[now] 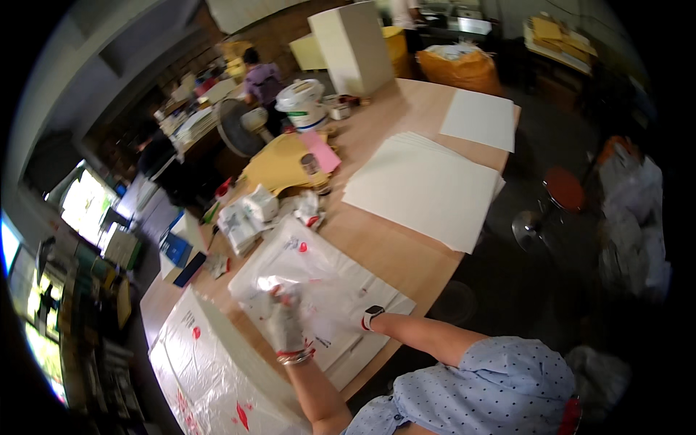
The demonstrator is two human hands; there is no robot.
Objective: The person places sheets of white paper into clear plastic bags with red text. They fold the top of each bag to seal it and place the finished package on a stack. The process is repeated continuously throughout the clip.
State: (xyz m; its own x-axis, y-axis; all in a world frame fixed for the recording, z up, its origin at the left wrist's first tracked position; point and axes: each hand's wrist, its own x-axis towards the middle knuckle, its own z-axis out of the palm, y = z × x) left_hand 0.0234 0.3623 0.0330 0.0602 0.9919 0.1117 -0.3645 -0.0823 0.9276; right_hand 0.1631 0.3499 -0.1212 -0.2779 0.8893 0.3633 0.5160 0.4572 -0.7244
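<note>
My left hand (286, 319), in a pale glove with reddish fingertips, is blurred over a stack of white plastic bags (384, 290) with red prints. A shiny clear plastic bag (326, 293) bunches at its fingers, which seem closed on the film's edge. My right hand (353, 308), wearing a watch at the wrist, reaches to the right side of the same bag. Motion and pale film smear its fingers. To the left stands a tall stack wrapped in clear printed plastic (217, 362).
White sheets (428, 188) lie in a stack on the wooden table (417, 257). Beyond the bags are crumpled plastic (246, 217), yellow paper (279, 163), a jar (315, 172) and a white bucket (302, 105). A stool (562, 190) stands right; people work behind.
</note>
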